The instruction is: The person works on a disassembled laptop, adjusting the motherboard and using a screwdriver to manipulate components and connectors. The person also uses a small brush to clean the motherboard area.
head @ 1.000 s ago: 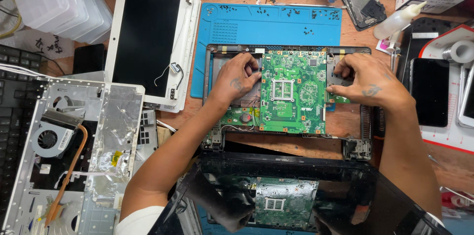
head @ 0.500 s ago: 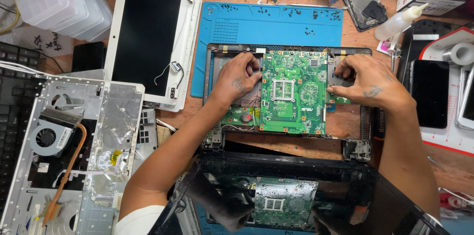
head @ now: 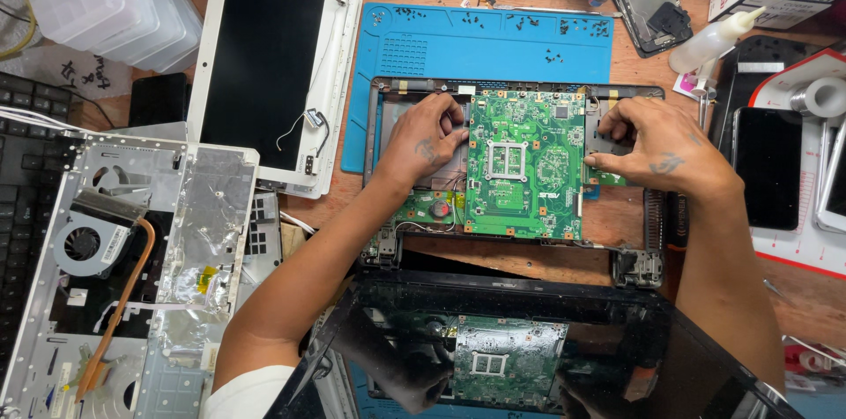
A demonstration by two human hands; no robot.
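A green laptop motherboard (head: 524, 163) lies in a black laptop base frame (head: 652, 207) at the middle of the wooden bench. My left hand (head: 427, 141) rests on the board's left edge, fingers curled over it. My right hand (head: 656, 150) grips the board's right edge with bent fingers. The laptop's glossy black screen (head: 529, 348) lies open toward me and mirrors the board and both hands.
A blue work mat (head: 493, 40) with loose screws lies behind the frame. A white laptop lid (head: 264, 66) sits at the left, a silver chassis with fan and copper pipe (head: 106, 243) nearer. Phones (head: 771, 163), a squeeze bottle (head: 709, 40) and tape crowd the right.
Both hands stay on the motherboard's edges; the fingers have shifted only slightly. The board looks unmoved.
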